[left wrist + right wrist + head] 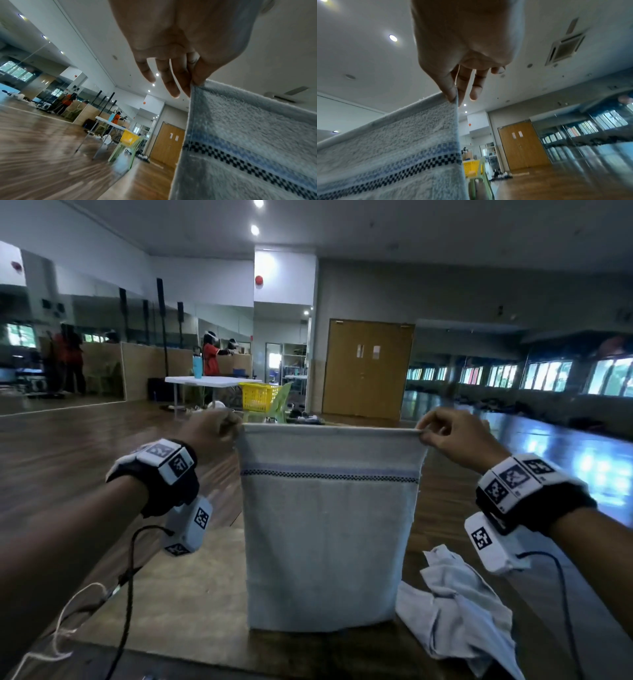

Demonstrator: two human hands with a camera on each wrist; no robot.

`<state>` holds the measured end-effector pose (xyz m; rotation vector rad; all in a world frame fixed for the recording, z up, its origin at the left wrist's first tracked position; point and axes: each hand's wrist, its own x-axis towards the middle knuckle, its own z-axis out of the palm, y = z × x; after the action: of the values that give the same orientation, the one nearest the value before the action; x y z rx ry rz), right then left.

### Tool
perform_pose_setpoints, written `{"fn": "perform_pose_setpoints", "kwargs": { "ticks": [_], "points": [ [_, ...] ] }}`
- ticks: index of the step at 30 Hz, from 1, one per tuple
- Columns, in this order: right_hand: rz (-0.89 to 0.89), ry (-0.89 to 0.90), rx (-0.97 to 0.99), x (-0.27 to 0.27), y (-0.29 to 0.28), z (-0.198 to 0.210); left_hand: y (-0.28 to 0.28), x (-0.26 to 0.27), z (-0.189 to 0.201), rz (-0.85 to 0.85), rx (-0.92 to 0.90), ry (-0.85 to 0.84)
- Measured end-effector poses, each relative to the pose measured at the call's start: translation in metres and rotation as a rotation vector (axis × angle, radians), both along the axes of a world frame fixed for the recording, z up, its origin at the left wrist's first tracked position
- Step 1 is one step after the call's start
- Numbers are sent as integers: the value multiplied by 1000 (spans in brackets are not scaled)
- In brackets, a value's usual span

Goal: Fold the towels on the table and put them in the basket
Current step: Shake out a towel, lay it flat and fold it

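The head view shows the whole pale grey towel hanging upright above the tabletop, its lower edge near or on the surface, I cannot tell which. The left hand pinches its top left corner and the right hand its top right corner. A crumpled towel lies on the tabletop to the right. Only the wrist views show the looped pile, the blue stripe above a dark checked band, and thumb and fingers closed on the hem while the other fingers hang loose. A yellow basket sits far behind. No writing is readable.
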<state>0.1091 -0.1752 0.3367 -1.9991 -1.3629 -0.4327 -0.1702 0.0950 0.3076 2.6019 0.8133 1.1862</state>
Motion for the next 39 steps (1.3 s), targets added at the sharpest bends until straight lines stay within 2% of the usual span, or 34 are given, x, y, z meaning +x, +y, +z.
{"fn": "perform_pose_setpoints", "kwargs": {
  "ticks": [6,9,11,14,19,24,28,34,39],
  "points": [
    [-38,76,-449,29,5,-165,3,1,-160,-1,-178,413],
    [-18,116,-594,26,1,-243,-9,-1,-233,-16,-275,565],
    [-15,152,-687,26,-1,-283,-16,-4,-269,-32,-307,605],
    [22,163,-851,31,-2,-331,-26,-5,-302,-98,-324,644],
    [4,200,-881,22,-12,-351,-38,-7,-324,-169,-360,675],
    [33,200,-935,26,-22,-345,-43,0,-314,-289,-379,787],
    [62,258,-907,35,-25,-339,-34,4,-308,-337,-446,792],
    [6,334,-603,68,9,-333,3,40,-303,-168,-454,521],
    [-76,310,-555,93,55,-336,37,72,-311,-42,-418,592]
  ]
}}
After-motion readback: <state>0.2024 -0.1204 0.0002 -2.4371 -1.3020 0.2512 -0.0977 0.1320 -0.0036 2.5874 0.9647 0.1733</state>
